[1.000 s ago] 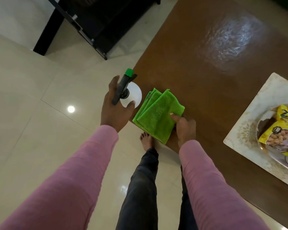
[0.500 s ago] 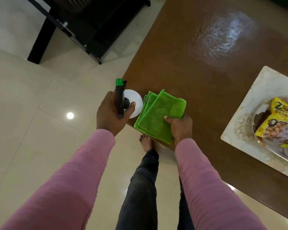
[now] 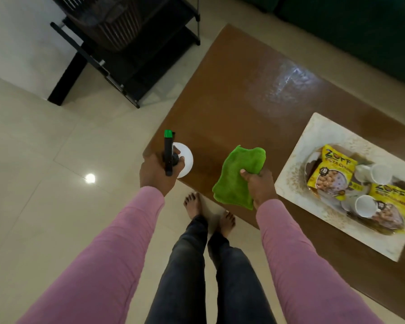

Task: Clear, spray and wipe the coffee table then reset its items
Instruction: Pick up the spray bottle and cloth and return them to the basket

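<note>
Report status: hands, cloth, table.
Left hand grips spray bottle. Right hand grips green cloth at coffee table near edge. Loaded tray sits right of cloth, uncleared.

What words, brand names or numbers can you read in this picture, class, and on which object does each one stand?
"ZOFF": on the upper yellow packet on the tray.
"10": in a black badge on that packet.
Under "ZOFF": seems to begin "SOYA", the rest is blurred.
On the lower yellow packet: brand blurred; "10" faintly readable.
On the spray bottle and green cloth: no text visible.
</note>
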Tool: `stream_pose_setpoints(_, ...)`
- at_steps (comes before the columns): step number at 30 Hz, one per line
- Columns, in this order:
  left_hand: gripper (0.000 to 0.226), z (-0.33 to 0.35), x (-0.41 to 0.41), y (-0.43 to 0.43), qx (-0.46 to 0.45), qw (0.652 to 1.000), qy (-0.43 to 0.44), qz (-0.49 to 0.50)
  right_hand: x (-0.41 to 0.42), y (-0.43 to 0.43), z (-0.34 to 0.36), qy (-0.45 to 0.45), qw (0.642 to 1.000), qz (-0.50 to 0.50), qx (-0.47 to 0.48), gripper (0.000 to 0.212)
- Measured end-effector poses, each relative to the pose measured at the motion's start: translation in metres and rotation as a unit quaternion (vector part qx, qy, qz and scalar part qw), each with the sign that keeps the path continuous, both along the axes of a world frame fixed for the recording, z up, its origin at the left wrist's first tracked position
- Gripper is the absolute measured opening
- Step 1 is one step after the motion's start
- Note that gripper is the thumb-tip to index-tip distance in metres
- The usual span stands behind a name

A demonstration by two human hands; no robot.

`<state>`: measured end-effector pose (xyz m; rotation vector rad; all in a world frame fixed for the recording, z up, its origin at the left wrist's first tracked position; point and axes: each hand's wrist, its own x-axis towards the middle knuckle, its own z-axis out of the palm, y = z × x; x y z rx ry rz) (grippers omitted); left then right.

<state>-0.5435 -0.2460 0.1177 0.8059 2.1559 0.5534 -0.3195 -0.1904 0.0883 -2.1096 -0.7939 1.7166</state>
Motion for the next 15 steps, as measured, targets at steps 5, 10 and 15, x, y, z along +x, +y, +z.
stream_pose_setpoints(5, 0.029, 0.056, 0.028, -0.013, 0.001, 1.0, -0.011, 0.024, 0.039, -0.005, 0.05, 0.015, 1.0, -0.007, 0.009, 0.022)
stream_pose_setpoints(10, 0.033, 0.129, 0.05, -0.024, 0.011, 0.999, -0.003, 0.04, 0.058, -0.009, 0.106, 0.039, 0.999, 0.002, 0.031, 0.029)
stream_pose_setpoints(15, 0.02, 0.174, 0.054, -0.025, 0.078, 0.994, -0.02, 0.07, 0.053, -0.001, 0.137, 0.065, 0.996, 0.006, 0.059, 0.042)
